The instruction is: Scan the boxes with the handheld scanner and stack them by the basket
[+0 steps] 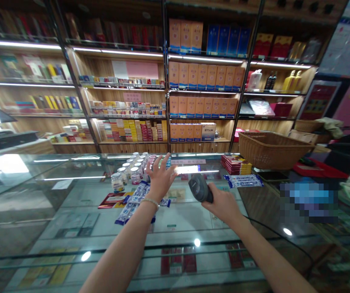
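Note:
My left hand reaches out over the glass counter with its fingers spread and nothing in it, hovering above several blue-and-white snack packets. A thin bracelet sits on that wrist. My right hand is wrapped round the grip of a dark grey barcode scanner, whose head points left toward the left hand. A black cable runs from it along my forearm. Several small white-capped jars stand just beyond the left hand.
A woven basket sits at the right of the counter, with a stack of red packets and one blue-and-white packet beside it. Lit wooden shelves of boxed goods fill the back wall. A cash register stands at the far left.

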`<state>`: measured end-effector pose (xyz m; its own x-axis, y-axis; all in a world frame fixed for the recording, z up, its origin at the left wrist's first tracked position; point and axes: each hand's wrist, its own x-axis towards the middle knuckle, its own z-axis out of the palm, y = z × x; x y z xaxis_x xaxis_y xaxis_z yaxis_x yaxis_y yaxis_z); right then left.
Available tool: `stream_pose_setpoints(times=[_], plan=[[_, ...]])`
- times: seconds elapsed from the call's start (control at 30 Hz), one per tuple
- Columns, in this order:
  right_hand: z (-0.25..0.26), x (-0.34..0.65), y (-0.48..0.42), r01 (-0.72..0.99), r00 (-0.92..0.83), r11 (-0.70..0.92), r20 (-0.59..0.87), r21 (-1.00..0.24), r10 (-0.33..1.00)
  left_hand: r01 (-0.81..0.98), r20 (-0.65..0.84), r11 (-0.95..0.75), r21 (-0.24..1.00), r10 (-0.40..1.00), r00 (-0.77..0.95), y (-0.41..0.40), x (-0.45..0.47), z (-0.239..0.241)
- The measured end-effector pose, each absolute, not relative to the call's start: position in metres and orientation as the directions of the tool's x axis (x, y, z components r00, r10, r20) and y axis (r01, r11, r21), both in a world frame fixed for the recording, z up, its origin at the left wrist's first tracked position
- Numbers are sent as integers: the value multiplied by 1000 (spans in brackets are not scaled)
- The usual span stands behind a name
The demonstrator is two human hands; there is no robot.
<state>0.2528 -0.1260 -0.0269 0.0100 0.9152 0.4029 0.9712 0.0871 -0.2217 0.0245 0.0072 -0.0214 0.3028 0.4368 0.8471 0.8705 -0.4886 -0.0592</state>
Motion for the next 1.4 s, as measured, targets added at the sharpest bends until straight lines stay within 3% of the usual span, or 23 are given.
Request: stream_pose_setpoints(times=[0.67,0.97,1.4], plan=[[-29,257,-123,985,-2,70,393,-159,919,889,837,-453,-74,456,302,5,25,-19],[-44,258,-112,957,-224,289,602,-11,766,887,849,-455,-80,435,299,6,24,-20],[-55,256,-109,938,-334,326,560,118,758,874,847,-482,-70,434,307,5,26,-19]])
